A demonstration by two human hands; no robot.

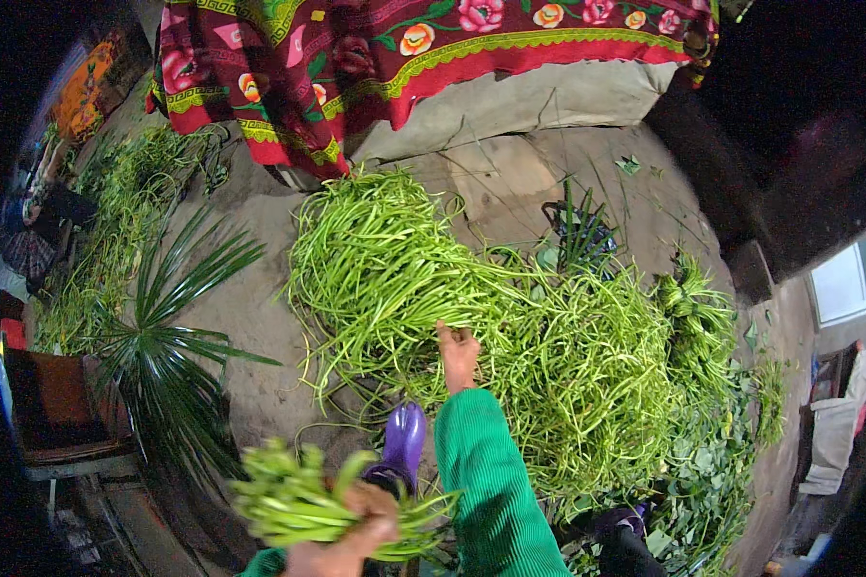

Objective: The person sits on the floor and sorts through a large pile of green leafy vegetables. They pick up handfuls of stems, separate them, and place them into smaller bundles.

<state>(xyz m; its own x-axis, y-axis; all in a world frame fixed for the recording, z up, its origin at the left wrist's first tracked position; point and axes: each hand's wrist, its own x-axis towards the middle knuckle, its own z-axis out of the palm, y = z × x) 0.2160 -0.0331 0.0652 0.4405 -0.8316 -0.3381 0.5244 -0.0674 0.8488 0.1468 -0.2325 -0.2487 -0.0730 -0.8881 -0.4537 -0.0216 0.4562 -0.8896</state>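
My left hand (350,530) is closed around a bunch of long green stems (296,498) low in the view, slightly blurred. Cut ends of the bunch point left, and thinner tips stick out on the right. My right hand (460,357), in a green corduroy sleeve (494,483), reaches forward to a large pile of green stems (382,267) on the floor. Its fingertips touch the near side of the pile; whether they grip any stems cannot be made out. A looser heap of stems (592,368) spreads to the right of that hand.
A purple boot (404,440) stands beneath my hands. Palm fronds (144,339) lie left, before more greenery (108,238). Tied bundles (689,306) and loose leaves (714,461) line the right. A flowered red blanket (404,43) hangs over a pale covered block (534,101) ahead.
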